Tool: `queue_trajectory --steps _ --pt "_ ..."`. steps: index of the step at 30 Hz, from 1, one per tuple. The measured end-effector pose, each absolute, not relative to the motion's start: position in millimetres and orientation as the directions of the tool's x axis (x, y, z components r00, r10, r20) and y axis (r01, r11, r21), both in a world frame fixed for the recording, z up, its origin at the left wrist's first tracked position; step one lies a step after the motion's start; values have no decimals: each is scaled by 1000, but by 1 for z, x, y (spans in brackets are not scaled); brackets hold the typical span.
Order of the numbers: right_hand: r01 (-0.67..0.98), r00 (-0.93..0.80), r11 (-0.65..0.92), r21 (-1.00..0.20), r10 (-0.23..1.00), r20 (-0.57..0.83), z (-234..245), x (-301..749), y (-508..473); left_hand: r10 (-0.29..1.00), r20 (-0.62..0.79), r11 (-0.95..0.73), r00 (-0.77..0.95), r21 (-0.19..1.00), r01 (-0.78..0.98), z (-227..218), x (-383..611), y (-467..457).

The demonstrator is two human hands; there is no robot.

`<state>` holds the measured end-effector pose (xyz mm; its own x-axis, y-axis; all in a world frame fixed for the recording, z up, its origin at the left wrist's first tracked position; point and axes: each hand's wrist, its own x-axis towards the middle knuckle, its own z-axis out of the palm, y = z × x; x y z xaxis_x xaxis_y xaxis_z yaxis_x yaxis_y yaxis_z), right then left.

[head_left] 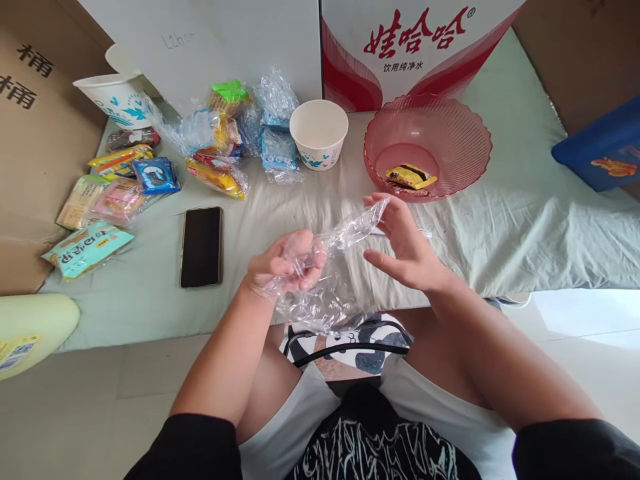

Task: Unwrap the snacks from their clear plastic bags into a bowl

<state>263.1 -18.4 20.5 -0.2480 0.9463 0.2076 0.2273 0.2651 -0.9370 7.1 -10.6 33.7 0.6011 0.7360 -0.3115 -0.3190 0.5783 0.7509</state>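
Note:
A clear plastic bag [330, 267] is stretched between both hands above the bed's front edge. My left hand [280, 263] is closed in a fist around its crumpled lower end. My right hand [403, 240] pinches the bag's upper end between thumb and fingertips, its other fingers spread. Beyond the right hand stands a pink ribbed bowl [470, 143] with a yellow-and-black snack packet [411, 176] inside.
A black phone [201, 246] lies face up to the left. Several snack packets [120, 193] and clear bags [230, 133] lie at the back left, with paper cups [319, 133] near them. Cardboard boxes [410, 47] line the back.

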Motion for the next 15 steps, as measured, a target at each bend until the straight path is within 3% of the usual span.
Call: queue_trajectory --steps 4,8,11,15 --pt "78 -275 50 -996 961 26 16 245 -18 731 -378 619 568 718 -319 33 5 -12" --pt "7 -164 -94 -996 982 -94 20 245 -11 841 -310 459 444 843 -280 34 1 2" --pt "-20 39 -76 -997 996 -77 24 253 -9 914 -268 318 305 940 -124 31 -8 15" --pt "15 214 27 -1000 976 29 28 263 -9 945 -284 276 160 958 71 29 -19 19"
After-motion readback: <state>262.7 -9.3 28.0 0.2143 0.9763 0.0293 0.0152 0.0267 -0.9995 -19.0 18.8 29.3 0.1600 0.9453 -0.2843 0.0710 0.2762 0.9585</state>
